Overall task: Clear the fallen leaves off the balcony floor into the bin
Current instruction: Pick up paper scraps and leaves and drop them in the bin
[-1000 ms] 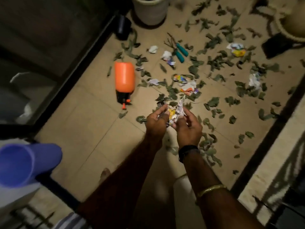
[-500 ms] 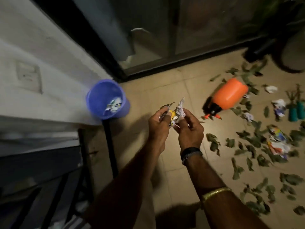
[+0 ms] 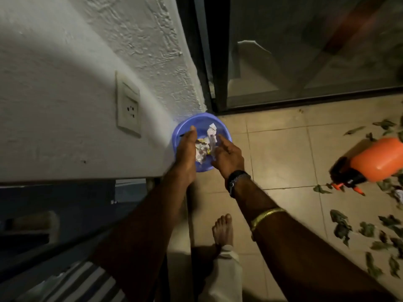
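A rough white plastered wall (image 3: 65, 62) fills the left of the view, meeting a dark-framed glass sliding door (image 3: 305, 51) that runs along the top right. Below them lies the balcony floor (image 3: 283, 153) of beige tiles, dimly lit. A white wall socket (image 3: 128, 103) is set into the plaster. In the corner where wall, door frame and floor meet stands the blue bin (image 3: 187, 122), its mouth open upward. An orange spray bottle (image 3: 377, 161) lies on its side on the tiles at right, dark nozzle end pointing left. Fallen leaves (image 3: 342, 225) lie scattered on the floor at the right edge, around and below the bottle, well apart from the bin. A bare foot (image 3: 222, 229) stands on the tiles below the bin. Both hands hang over the bin's mouth: the left hand (image 3: 187, 149) with fingers straight and together, the right hand (image 3: 226, 154) loosened with a finger extended. Crumpled paper scraps (image 3: 207, 142) show between them, inside or just above the bin; whether either hand touches them cannot be told.
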Tool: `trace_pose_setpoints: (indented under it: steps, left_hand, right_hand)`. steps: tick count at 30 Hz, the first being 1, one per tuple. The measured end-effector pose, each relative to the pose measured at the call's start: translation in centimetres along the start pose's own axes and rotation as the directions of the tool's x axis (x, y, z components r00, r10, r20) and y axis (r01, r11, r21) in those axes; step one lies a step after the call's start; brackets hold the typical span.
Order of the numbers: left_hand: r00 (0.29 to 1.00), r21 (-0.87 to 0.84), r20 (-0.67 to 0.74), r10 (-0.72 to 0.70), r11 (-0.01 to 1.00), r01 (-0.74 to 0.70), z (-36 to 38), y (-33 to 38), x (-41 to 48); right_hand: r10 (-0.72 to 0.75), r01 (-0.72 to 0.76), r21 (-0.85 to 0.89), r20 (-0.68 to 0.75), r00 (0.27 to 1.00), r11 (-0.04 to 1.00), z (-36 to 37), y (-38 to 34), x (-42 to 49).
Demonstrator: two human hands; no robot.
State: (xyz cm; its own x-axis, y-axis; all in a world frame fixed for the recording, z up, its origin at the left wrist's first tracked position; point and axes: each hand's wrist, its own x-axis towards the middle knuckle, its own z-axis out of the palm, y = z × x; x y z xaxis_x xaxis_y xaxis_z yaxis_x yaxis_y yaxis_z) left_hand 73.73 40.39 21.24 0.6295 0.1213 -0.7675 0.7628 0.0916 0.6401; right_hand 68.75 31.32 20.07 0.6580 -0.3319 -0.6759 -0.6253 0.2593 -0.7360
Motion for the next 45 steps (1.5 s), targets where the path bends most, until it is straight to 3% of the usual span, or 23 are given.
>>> trace_pose_setpoints:
  steps: [6,10,16,24,29,34,45]
  left_hand:
    - [0.991,0.033,-0.107,0.075,0.997,-0.071,-0.9,1.5,1.2]
    - [0.998,0.071,0.037,0.051,0.996,-0.053,2.3,1.2,-3.4]
    - [0.943,0.218,0.283,0.177,0.945,-0.242,11.4,-1.7,-13.9]
    - [0.888,0.348,0.455,0.060,0.906,-0.239,25.5,-12.5,-27.0]
    - [0.864,0.398,0.503,0.003,0.887,-0.235,33.9,-21.3,-34.2]
    - [0.829,0.418,0.544,-0.126,0.898,-0.138,41.3,-29.2,-40.6]
    - [0.769,0.627,0.570,-0.289,0.758,-0.180,55.8,-38.2,-43.7]
  right_hand:
    - [0.005,0.003,0.088,-0.088,0.996,0.996,0.1,0.3,0.0]
    - [0.036,0.020,0.234,-0.231,0.972,0.972,-3.7,-0.3,-3.3]
    - [0.038,0.129,0.391,-0.392,0.919,0.911,-15.0,-2.2,-9.4]
    - [0.168,0.259,0.561,-0.598,0.784,0.787,-34.7,-0.7,-17.6]
    - [0.235,0.298,0.574,-0.676,0.699,0.763,-47.4,3.4,-21.1]
    - [0.291,0.304,0.568,-0.725,0.624,0.765,-59.1,7.1,-24.4]
    - [0.475,0.273,0.644,-0.734,0.486,0.715,-74.7,11.2,-22.4]
